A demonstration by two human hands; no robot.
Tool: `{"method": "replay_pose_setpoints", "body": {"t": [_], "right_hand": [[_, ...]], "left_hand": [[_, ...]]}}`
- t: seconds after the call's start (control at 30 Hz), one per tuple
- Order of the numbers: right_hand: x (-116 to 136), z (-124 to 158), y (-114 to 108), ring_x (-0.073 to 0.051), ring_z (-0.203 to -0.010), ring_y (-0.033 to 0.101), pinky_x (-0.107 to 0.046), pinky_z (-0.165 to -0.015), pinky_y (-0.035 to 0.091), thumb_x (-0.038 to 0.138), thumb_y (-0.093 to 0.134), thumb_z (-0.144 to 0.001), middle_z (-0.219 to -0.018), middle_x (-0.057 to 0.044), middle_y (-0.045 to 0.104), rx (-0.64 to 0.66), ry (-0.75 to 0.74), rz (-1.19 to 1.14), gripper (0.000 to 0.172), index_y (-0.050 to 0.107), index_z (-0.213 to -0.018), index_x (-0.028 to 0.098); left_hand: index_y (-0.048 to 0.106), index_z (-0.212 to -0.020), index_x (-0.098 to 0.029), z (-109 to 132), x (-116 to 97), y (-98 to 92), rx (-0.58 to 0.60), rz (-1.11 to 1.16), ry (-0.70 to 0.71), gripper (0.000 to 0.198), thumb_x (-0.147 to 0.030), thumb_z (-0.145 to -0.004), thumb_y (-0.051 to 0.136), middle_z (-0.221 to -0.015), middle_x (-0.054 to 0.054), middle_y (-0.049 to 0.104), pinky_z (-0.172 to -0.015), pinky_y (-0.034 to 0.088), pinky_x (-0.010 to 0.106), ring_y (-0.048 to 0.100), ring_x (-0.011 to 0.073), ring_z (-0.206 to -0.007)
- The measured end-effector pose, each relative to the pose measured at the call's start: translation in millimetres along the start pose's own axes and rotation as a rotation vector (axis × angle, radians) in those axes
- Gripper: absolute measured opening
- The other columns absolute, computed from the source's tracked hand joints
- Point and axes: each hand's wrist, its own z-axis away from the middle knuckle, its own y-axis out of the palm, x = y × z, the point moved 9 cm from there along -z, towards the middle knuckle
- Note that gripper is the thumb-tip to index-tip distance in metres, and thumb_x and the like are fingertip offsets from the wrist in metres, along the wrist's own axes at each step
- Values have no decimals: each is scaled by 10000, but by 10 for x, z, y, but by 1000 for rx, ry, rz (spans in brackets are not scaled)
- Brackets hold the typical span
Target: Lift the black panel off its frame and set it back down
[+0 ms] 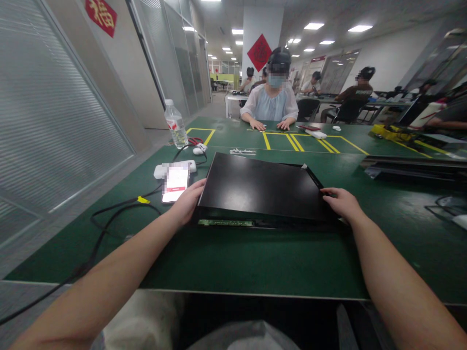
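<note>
A dark, glossy display panel (259, 184) lies in front of me, slightly askew over a black frame (313, 176) that shows along its far right corner. Along the near edge, a green circuit strip (226, 222) is exposed beneath the panel. My left hand (190, 200) grips the panel's left edge, its fingers partly hidden underneath. At the right edge my right hand (341, 204) is closed, thumb and fingers together; whether it pinches the panel alone or the frame with it is hard to see.
Left of the panel are a lit phone (175, 182), a white power bank-like block (158, 170), black cables (105, 223) and a water bottle (175, 124). Across the green table (273, 262) sits a person (273, 99), hands on the tabletop. Dark flat panels (408, 167) are stacked at right.
</note>
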Motion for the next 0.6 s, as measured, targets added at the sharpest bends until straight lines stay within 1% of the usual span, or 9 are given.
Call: {"method": "replay_pose_setpoints", "body": {"t": [0.13, 0.23, 0.33, 0.4, 0.47, 0.53, 0.6], "right_hand": [[7, -6, -10, -299, -980, 718, -450, -921, 565, 322, 641, -811, -1152, -129, 770, -13, -13, 18, 409, 839, -1155, 222], [1, 3, -9, -287, -939, 720, -443, -897, 570, 327, 641, -813, -1154, -126, 770, 2, 13, 10, 417, 837, -1168, 229], [1, 11, -10, -288, -955, 718, -438, -907, 565, 320, 640, -812, -1152, -127, 771, 11, 26, 5, 424, 835, -1177, 227], [-6, 10, -8, -285, -950, 719, -434, -906, 565, 323, 639, -812, -1119, -122, 777, 11, 27, -2, 418, 836, -1168, 229], [-17, 6, -4, -278, -933, 721, -432, -901, 568, 329, 639, -810, -1093, -116, 781, 8, 24, -8, 409, 836, -1156, 232], [-22, 1, -6, -275, -931, 720, -433, -904, 568, 335, 641, -809, -1091, -112, 781, -1, 15, -9, 404, 837, -1149, 236], [-28, -2, -4, -276, -927, 720, -434, -899, 570, 334, 643, -807, -1079, -109, 781, -3, 13, -12, 404, 838, -1148, 239]], "left_hand": [[760, -1288, -214, 12, -1, 16, 4, -52, -8, 547, -164, -744, 797, -1147, 77, 829, -805, 666, 375, 787, 316, -1040], [755, -1312, -229, 13, -23, 15, 7, -102, 24, 584, -174, -731, 782, -1175, 73, 822, -900, 646, 399, 767, 322, -1089], [756, -1318, -228, -4, -29, 4, 14, -139, 53, 595, -182, -725, 747, -1182, 71, 819, -951, 626, 425, 755, 330, -1103], [763, -1308, -214, -18, -35, 2, 25, -156, 74, 603, -171, -709, 714, -1172, 69, 820, -945, 623, 427, 751, 331, -1096], [777, -1278, -195, -23, -54, 8, 37, -169, 99, 595, -159, -692, 683, -1156, 65, 823, -909, 627, 405, 750, 327, -1084], [796, -1240, -185, -16, -80, 18, 46, -177, 115, 574, -152, -683, 661, -1137, 62, 827, -841, 634, 371, 751, 323, -1068], [805, -1231, -182, 0, -92, 40, 68, -168, 106, 602, -133, -653, 644, -1118, 62, 831, -754, 634, 339, 757, 323, -1041]]}}
